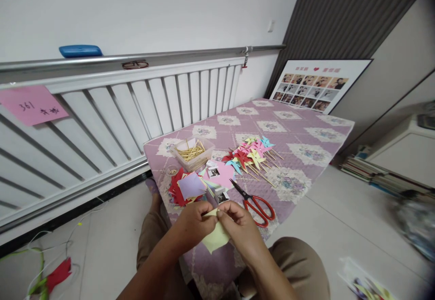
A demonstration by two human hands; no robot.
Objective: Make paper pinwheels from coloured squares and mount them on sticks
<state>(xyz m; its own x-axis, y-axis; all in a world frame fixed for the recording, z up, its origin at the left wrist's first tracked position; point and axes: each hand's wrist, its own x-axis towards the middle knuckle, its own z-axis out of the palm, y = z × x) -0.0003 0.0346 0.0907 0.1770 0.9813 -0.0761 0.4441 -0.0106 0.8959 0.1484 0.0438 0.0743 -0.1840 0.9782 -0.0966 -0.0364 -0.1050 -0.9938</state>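
Note:
Both my left hand [197, 220] and my right hand [239, 227] pinch a pale yellow piece of paper [216, 239] over the table's near end. Their fingertips meet at its top edge, and its lower corner hangs down. Just beyond lie small open boxes of tiny metal pieces [214, 172], resting on pink paper [226, 175]. Red-handled scissors [260, 207] lie to the right, blades pointing away. A lilac paper square [191, 186] tops a pile of red paper [175, 186] on the left. Finished paper pinwheels [251, 152] on sticks are heaped farther back.
A clear plastic container [193, 152] holds many thin wooden sticks, with a small round dish [172, 171] in front. A patterned cloth covers the table [288, 152]. The white radiator [190, 94] runs along the left, and a framed photo board [311, 84] leans at the far end.

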